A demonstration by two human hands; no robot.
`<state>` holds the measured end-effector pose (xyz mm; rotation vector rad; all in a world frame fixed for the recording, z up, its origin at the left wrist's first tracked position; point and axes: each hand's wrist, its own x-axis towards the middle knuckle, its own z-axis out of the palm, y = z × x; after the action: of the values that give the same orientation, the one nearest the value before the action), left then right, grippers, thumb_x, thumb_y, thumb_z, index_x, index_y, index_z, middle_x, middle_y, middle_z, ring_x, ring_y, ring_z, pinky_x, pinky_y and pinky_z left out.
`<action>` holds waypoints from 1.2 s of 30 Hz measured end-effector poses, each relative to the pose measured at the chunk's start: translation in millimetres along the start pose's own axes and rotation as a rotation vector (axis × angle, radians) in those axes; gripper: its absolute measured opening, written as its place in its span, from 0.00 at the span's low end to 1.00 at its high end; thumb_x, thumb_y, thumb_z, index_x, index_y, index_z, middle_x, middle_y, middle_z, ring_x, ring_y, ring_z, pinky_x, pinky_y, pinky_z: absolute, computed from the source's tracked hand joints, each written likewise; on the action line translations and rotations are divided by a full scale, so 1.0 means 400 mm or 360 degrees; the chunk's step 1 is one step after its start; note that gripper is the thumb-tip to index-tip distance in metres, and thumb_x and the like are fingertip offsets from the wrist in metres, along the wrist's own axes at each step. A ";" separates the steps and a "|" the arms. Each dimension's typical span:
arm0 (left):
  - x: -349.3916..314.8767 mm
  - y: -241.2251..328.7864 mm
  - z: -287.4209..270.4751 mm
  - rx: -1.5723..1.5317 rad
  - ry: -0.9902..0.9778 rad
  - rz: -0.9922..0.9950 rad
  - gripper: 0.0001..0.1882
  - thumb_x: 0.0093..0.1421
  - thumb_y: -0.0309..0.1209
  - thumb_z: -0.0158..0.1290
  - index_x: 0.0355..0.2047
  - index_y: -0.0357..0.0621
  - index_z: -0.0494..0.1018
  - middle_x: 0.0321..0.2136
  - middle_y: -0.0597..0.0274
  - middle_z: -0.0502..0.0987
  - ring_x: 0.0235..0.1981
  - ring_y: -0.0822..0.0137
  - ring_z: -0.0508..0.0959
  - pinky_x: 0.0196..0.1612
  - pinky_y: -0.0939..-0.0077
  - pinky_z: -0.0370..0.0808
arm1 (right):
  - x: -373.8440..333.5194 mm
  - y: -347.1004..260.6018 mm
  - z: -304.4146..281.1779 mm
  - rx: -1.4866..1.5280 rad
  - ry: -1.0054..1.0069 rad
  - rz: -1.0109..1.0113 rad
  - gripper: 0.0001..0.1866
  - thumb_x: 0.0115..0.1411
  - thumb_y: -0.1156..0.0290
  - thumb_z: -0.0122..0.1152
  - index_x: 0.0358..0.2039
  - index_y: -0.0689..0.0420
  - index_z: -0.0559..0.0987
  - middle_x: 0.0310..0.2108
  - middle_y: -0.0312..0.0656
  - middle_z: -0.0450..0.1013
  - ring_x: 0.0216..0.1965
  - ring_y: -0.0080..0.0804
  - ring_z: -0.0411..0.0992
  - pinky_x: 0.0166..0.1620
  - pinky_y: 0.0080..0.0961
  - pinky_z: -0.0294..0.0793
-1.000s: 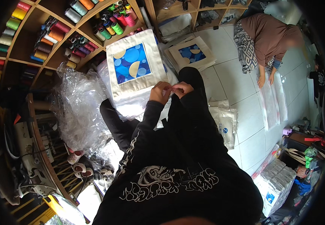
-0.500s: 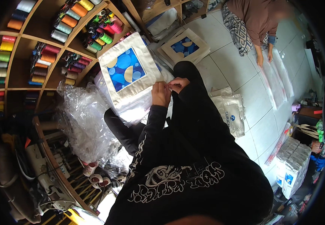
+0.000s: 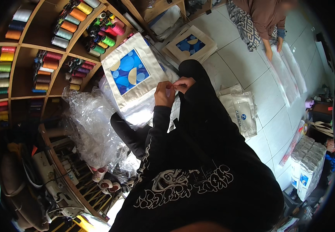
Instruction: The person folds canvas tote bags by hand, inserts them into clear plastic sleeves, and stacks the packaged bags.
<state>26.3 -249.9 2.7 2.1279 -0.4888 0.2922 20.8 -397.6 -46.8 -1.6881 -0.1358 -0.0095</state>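
Observation:
My left hand [image 3: 164,94] and my right hand [image 3: 184,84] meet above my lap, their fingertips pinched together. Whatever is between the fingers is too small to make out. Just left of them lies a cream fabric bag [image 3: 154,86] with a square blue printed panel of circles, on top of a pile wrapped in clear plastic [image 3: 134,116]. The left hand is close to the bag's right edge; contact cannot be told. A black-clad knee [image 3: 192,69] is raised beside the right hand.
Shelves of thread spools [image 3: 65,29] stand at the left, with crumpled clear plastic [image 3: 92,127] below. More cream bags [image 3: 190,45] lie behind; wrapped bags [image 3: 241,114] lie right of my leg. Another person [image 3: 266,19] handles clear plastic sheets [image 3: 285,73]. A packed stack [image 3: 306,166] stands at lower right.
My hands stay pinched together in nearly the same place, with fingers shifted slightly. The view has moved a little. The other person's hands have shifted slightly over the plastic sheets.

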 end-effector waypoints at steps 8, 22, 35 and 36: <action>-0.003 0.000 0.002 0.0075 -0.0036 0.0008 0.09 0.46 0.23 0.57 0.29 0.40 0.72 0.26 0.58 0.74 0.27 0.62 0.77 0.27 0.71 0.73 | 0.000 -0.007 -0.004 -0.0054 -0.0081 0.0061 0.07 0.51 0.74 0.62 0.32 0.59 0.81 0.27 0.39 0.73 0.30 0.25 0.72 0.33 0.19 0.68; -0.005 0.005 0.023 0.0187 0.0001 0.0181 0.08 0.46 0.19 0.52 0.28 0.38 0.69 0.28 0.52 0.71 0.30 0.51 0.72 0.33 0.63 0.69 | 0.011 0.023 0.004 0.0349 -0.0053 0.0072 0.07 0.49 0.75 0.64 0.31 0.59 0.81 0.24 0.37 0.73 0.28 0.21 0.70 0.31 0.17 0.66; -0.011 0.009 0.004 0.0155 0.0113 0.0313 0.09 0.48 0.20 0.52 0.30 0.36 0.65 0.28 0.52 0.69 0.30 0.53 0.72 0.32 0.66 0.69 | 0.010 -0.008 0.002 0.0816 -0.0182 0.0402 0.08 0.54 0.75 0.59 0.35 0.62 0.80 0.21 0.32 0.72 0.19 0.13 0.63 0.23 0.13 0.60; -0.015 0.014 0.000 0.0089 0.0099 0.0178 0.09 0.49 0.19 0.52 0.31 0.36 0.66 0.29 0.53 0.70 0.29 0.55 0.73 0.32 0.67 0.70 | 0.011 -0.007 0.000 0.0807 -0.0209 0.0365 0.08 0.54 0.75 0.59 0.35 0.62 0.79 0.21 0.32 0.72 0.19 0.13 0.63 0.22 0.13 0.60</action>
<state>18.5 -251.4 4.3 2.1419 -0.5703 0.4391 24.8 -396.9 -43.7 -1.1886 -0.0366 0.2860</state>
